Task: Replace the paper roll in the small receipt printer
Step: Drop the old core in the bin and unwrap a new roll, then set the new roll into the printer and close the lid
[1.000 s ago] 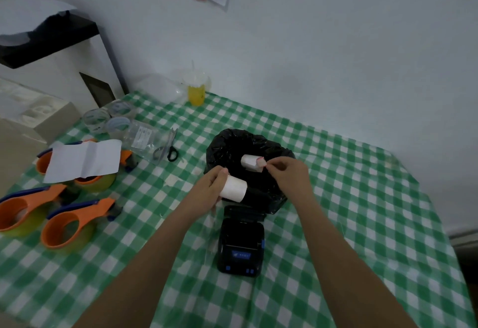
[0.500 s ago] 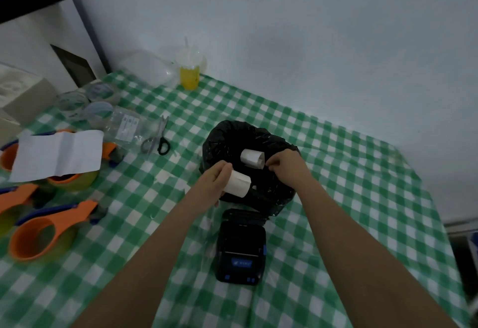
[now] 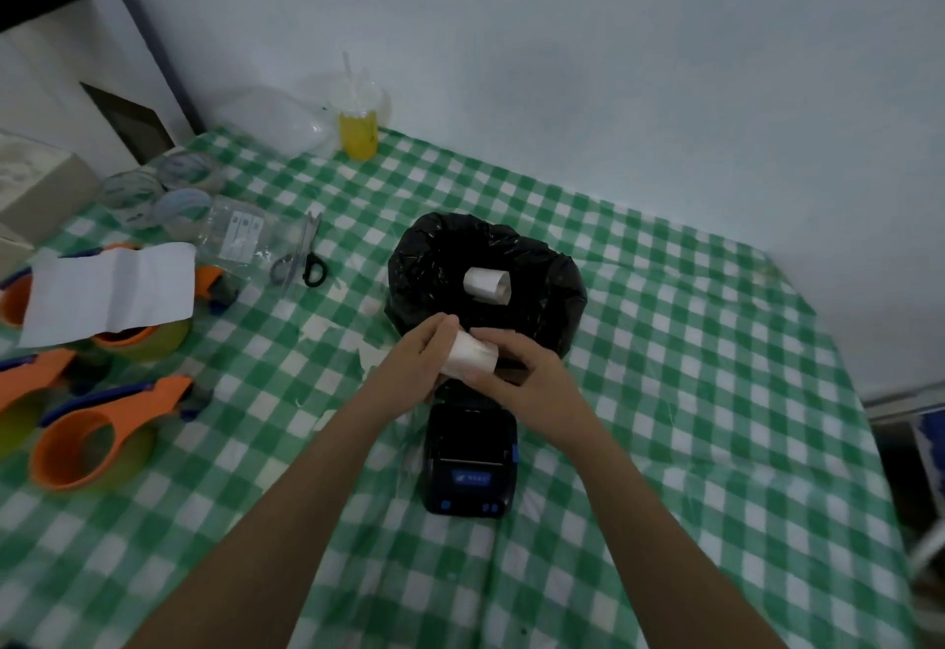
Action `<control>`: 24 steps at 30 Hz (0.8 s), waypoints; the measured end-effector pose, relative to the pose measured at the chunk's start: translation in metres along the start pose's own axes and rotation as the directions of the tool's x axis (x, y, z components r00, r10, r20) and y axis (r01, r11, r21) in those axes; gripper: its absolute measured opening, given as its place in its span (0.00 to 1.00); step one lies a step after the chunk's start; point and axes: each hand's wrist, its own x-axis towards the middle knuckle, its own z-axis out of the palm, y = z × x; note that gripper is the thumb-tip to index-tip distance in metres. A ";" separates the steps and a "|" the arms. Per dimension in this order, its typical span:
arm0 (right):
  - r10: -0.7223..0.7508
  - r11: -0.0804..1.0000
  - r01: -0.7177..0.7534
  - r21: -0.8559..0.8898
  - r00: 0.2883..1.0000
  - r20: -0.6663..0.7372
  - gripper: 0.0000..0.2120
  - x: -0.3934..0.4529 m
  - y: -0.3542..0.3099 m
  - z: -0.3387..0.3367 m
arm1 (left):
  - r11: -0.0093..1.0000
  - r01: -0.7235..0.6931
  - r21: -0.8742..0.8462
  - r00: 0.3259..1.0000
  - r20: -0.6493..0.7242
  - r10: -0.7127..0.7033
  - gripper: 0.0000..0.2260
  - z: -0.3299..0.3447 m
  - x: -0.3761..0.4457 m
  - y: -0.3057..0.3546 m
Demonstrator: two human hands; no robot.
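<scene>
A small black receipt printer (image 3: 468, 459) lies on the green checked tablecloth (image 3: 690, 392), its far end hidden behind my hands. Just above it I hold a white paper roll (image 3: 468, 354) between both hands: my left hand (image 3: 417, 369) grips its left end and my right hand (image 3: 521, 374) closes on its right side. Beyond the printer stands a bin lined with a black bag (image 3: 557, 290). A second, smaller white roll (image 3: 488, 285) lies inside the bag.
Scissors (image 3: 301, 259) and a clear packet (image 3: 238, 234) lie to the left. Orange tape dispensers (image 3: 97, 436), a folded white sheet (image 3: 110, 293) and tape rolls (image 3: 148, 193) crowd the left edge. A yellow drink cup (image 3: 359, 126) stands by the wall.
My right hand let go of the small roll, which now lies in the black bag, and came back to grip the roll in my left hand. The camera tilted down.
</scene>
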 end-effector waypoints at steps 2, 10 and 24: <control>-0.027 0.999 0.026 -0.030 0.999 -0.045 0.21 -0.012 0.005 0.006 | 1.000 0.018 0.014 1.000 0.016 -0.018 0.15 0.005 -0.009 -0.001; 0.076 0.958 -0.023 0.287 0.982 -0.173 0.13 -0.050 0.011 0.021 | 0.983 0.185 0.006 0.980 0.073 -0.185 0.26 0.015 -0.036 -0.003; -0.029 0.984 0.055 0.169 0.988 -0.152 0.21 -0.078 0.004 0.034 | 0.956 0.187 -0.224 0.982 0.014 -0.189 0.14 0.016 -0.063 -0.003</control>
